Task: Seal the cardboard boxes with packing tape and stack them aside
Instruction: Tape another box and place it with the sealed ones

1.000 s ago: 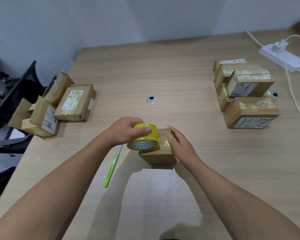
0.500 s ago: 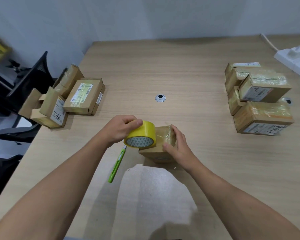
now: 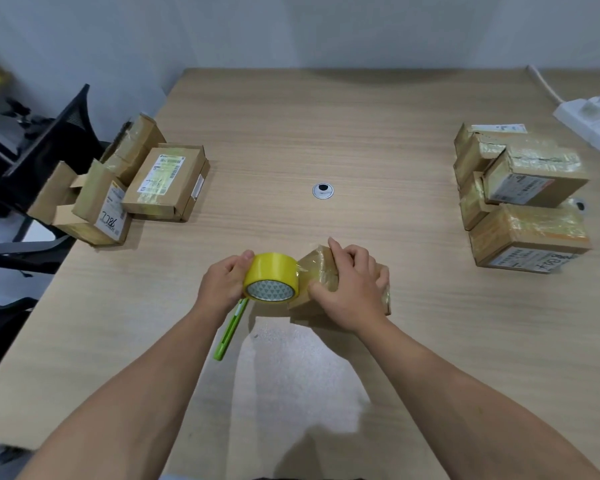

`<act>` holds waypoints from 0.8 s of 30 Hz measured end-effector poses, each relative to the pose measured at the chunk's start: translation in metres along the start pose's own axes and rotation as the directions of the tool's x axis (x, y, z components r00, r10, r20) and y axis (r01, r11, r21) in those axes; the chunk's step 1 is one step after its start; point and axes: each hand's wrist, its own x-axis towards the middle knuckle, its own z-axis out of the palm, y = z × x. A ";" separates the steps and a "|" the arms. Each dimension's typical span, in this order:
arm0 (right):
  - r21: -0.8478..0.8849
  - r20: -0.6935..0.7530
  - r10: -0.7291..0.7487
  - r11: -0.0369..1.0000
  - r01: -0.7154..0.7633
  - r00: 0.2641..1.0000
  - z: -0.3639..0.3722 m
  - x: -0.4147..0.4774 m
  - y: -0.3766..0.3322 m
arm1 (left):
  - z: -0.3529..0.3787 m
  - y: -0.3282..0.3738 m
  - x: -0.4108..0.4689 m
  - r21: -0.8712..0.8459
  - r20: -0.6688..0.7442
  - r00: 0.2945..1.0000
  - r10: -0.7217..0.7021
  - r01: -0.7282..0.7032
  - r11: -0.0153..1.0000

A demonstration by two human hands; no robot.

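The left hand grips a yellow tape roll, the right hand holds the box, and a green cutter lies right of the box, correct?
No: the head view shows the cutter left of the box, by the left hand and roll. The rest is right.

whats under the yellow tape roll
A green pen-like tool lies on the table, its far end hidden beneath the tape roll that the left hand grips.
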 end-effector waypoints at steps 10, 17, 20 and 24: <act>-0.237 0.016 -0.025 0.971 0.029 1.000 0.022 0.000 -0.016 | 0.013 -0.023 0.000 0.129 -0.045 0.985 -0.168 0.173 0.977; -0.287 0.039 0.003 0.958 0.008 0.999 0.023 0.001 -0.019 | 0.020 -0.025 -0.001 0.293 -0.054 0.989 -0.140 0.150 0.944; -0.294 0.071 -0.009 0.955 0.030 0.997 0.024 -0.001 -0.019 | 0.014 -0.029 -0.002 0.307 -0.081 0.991 -0.109 0.129 0.943; -0.207 0.048 0.007 0.978 0.003 0.999 0.026 -0.001 -0.017 | 0.007 -0.051 -0.006 0.468 -0.120 0.982 -0.144 0.184 0.864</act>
